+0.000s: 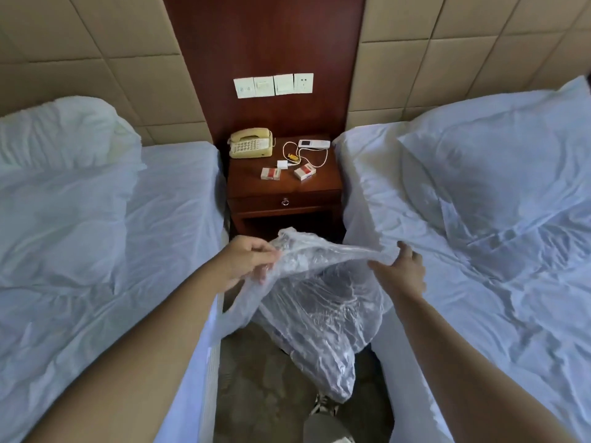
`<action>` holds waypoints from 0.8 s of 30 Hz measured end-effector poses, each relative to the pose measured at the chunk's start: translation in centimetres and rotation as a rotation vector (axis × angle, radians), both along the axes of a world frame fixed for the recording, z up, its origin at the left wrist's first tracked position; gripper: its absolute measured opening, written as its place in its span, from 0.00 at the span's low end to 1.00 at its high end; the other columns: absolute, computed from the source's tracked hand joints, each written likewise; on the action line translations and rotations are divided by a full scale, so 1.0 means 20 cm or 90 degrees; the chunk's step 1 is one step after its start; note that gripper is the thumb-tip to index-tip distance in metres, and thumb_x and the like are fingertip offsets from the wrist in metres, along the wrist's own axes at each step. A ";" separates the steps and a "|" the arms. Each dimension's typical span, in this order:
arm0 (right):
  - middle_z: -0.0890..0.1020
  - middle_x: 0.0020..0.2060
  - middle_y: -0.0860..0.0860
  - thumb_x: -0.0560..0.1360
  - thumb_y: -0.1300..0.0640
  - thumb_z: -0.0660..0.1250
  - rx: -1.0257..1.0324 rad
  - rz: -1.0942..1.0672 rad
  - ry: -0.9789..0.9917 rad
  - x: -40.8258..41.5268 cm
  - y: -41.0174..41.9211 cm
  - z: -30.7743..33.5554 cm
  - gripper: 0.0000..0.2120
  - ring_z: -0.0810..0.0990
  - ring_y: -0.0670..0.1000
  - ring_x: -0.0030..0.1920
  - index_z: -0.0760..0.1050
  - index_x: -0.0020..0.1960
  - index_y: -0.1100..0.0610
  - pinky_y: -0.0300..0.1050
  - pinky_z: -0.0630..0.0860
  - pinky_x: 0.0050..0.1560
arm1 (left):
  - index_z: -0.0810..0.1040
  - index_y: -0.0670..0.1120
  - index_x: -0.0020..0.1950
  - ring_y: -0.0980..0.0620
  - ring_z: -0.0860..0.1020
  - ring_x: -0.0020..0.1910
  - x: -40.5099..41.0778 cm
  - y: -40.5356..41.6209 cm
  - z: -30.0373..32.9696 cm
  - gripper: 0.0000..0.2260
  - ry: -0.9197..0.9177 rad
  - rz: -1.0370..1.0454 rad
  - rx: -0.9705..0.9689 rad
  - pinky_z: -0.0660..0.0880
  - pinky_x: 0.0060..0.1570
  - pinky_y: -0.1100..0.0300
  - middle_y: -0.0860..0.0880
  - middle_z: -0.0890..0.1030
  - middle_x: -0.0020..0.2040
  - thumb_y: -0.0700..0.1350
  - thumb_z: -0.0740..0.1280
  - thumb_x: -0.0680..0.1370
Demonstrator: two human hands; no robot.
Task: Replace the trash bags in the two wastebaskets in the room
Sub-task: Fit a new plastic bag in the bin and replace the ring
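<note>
Left bed with rumpled white linen (80, 238) fills the left side; its pillow lies at the head edge.

Your left hand (248, 259) is in the aisle between the beds, fingers pinching the left part of the mouth of the clear, thin, crinkled plastic trash bag (319, 302). The bag hangs from both hands above the patterned carpet floor (252, 378), in front of the dark wooden nightstand (284, 187). The rest of the bag drapes downward over something dark; you cannot tell from this view whether that is a wastebasket.

On the nightstand surface: cream corded telephone (251, 143) at the back left corner, two red-and-white small boxes (270, 173) near the front edge, a white handset with a looped cord (313, 144) at the back right.

Your right hand (401, 270) pinches the right part of the bag mouth, just beside the edge of the right bed with white sheets (479, 219).

Judgement: step in hand is opening the bag. Pull the two pinches apart evenly to spread the mouth, keep the film clear of the right bed's sheet, let air in, then lower it over a basket rim. Thin film tears easily, so avoid jerking.
</note>
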State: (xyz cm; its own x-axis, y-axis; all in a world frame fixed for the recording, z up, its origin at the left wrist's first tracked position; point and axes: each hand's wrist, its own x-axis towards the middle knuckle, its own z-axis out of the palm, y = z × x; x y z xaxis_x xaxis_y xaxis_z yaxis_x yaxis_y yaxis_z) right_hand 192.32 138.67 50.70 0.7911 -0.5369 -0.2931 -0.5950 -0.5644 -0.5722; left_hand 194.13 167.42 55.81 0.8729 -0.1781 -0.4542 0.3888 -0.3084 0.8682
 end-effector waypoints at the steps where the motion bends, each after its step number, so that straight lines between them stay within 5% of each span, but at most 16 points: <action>1: 0.74 0.62 0.57 0.69 0.49 0.71 -0.051 0.005 -0.056 0.04 0.04 -0.01 0.27 0.74 0.60 0.63 0.70 0.66 0.55 0.55 0.71 0.60 | 0.78 0.39 0.36 0.52 0.72 0.23 0.06 -0.04 -0.03 0.08 -0.004 0.044 -0.007 0.73 0.27 0.58 0.46 0.75 0.27 0.40 0.72 0.74; 3: 0.80 0.45 0.56 0.70 0.44 0.69 0.043 0.064 -0.185 0.11 0.13 -0.03 0.19 0.79 0.58 0.48 0.76 0.50 0.59 0.53 0.75 0.49 | 0.74 0.44 0.31 0.53 0.70 0.22 0.18 -0.13 -0.09 0.14 -0.024 0.105 0.025 0.71 0.29 0.58 0.49 0.73 0.25 0.46 0.74 0.73; 5: 0.80 0.37 0.54 0.70 0.34 0.67 0.339 0.208 -0.123 0.18 0.24 -0.02 0.29 0.79 0.55 0.38 0.76 0.46 0.62 0.50 0.75 0.40 | 0.73 0.48 0.29 0.52 0.72 0.24 0.28 -0.23 -0.13 0.17 -0.028 0.104 0.052 0.71 0.32 0.58 0.50 0.74 0.25 0.54 0.74 0.71; 8: 0.84 0.50 0.57 0.73 0.48 0.71 0.657 0.302 0.001 0.29 0.36 -0.03 0.20 0.84 0.58 0.49 0.76 0.60 0.59 0.49 0.79 0.46 | 0.82 0.48 0.38 0.53 0.80 0.32 0.39 -0.33 -0.14 0.16 0.057 0.001 -0.046 0.75 0.35 0.59 0.50 0.82 0.33 0.61 0.72 0.70; 10: 0.84 0.50 0.60 0.73 0.61 0.73 0.687 0.242 -0.020 0.37 0.38 -0.08 0.15 0.84 0.60 0.47 0.76 0.59 0.61 0.50 0.79 0.45 | 0.84 0.45 0.47 0.52 0.82 0.37 0.47 -0.33 -0.17 0.10 0.094 -0.008 -0.141 0.78 0.37 0.60 0.47 0.84 0.40 0.51 0.71 0.75; 13: 0.83 0.40 0.58 0.73 0.68 0.70 0.683 0.150 -0.025 0.45 0.35 -0.14 0.10 0.81 0.54 0.36 0.79 0.54 0.65 0.44 0.78 0.38 | 0.83 0.42 0.49 0.47 0.83 0.41 0.56 -0.26 -0.23 0.06 0.045 0.023 -0.111 0.80 0.42 0.57 0.43 0.84 0.43 0.36 0.72 0.73; 15: 0.83 0.36 0.54 0.74 0.67 0.69 0.677 0.119 -0.020 0.48 0.35 -0.16 0.07 0.80 0.51 0.32 0.80 0.52 0.65 0.43 0.77 0.35 | 0.82 0.41 0.48 0.45 0.82 0.43 0.60 -0.20 -0.28 0.06 0.029 0.059 -0.066 0.79 0.45 0.53 0.39 0.84 0.46 0.37 0.74 0.72; 19: 0.80 0.29 0.50 0.76 0.63 0.69 0.663 0.054 -0.065 0.52 0.37 -0.15 0.05 0.75 0.48 0.29 0.79 0.41 0.61 0.38 0.73 0.31 | 0.80 0.43 0.46 0.48 0.79 0.41 0.67 -0.14 -0.34 0.03 0.072 0.124 -0.163 0.79 0.43 0.55 0.45 0.80 0.41 0.42 0.72 0.75; 24: 0.77 0.26 0.52 0.80 0.60 0.57 0.898 -0.045 -0.087 0.53 0.32 -0.08 0.18 0.77 0.47 0.23 0.78 0.34 0.59 0.37 0.74 0.25 | 0.74 0.53 0.66 0.48 0.72 0.66 0.75 -0.01 -0.59 0.15 0.148 0.214 -0.110 0.71 0.64 0.47 0.50 0.75 0.66 0.47 0.64 0.79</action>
State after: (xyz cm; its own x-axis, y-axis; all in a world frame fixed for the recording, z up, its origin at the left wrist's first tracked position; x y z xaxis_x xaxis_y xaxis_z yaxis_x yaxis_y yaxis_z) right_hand 203.02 145.13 49.12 0.8408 0.0979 -0.5324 -0.4923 0.5473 -0.6768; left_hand 209.17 167.29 43.92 0.7731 0.0081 -0.6342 0.6341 0.0103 0.7732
